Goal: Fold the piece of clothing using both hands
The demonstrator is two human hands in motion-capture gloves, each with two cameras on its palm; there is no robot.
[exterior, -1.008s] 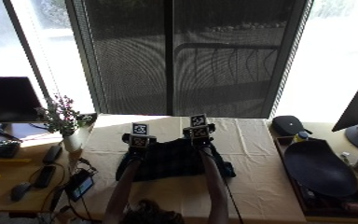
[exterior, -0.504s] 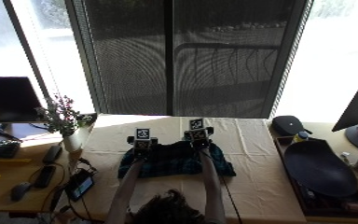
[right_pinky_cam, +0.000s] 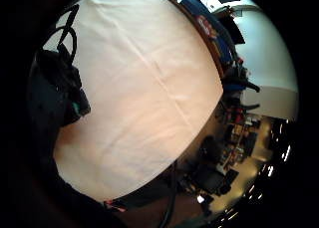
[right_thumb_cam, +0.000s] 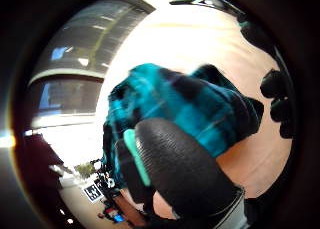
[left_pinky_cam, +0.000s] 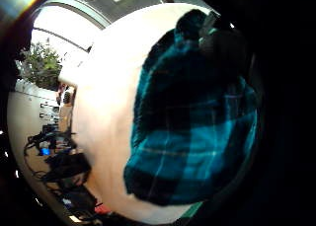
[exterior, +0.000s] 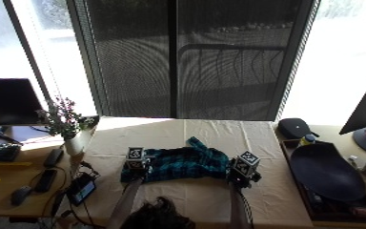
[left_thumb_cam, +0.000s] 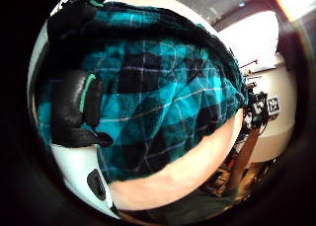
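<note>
Centrally on cream-covered table [exterior: 189, 193]: teal-and-black plaid shirt [exterior: 182, 163], bunched, one sleeve pointing toward window. Left hand [exterior: 136, 167] at shirt's left edge, thumb [left_thumb_cam: 74, 110] curled onto cloth. Right hand [exterior: 242, 174] at right edge, gripping plaid fabric.

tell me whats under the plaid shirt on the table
Around the teal and black plaid shirt only the cream tablecloth shows, so it appears to lie straight on that. Whether anything is tucked beneath cannot be seen; the fabric and both gloved hands cover that area.
</note>
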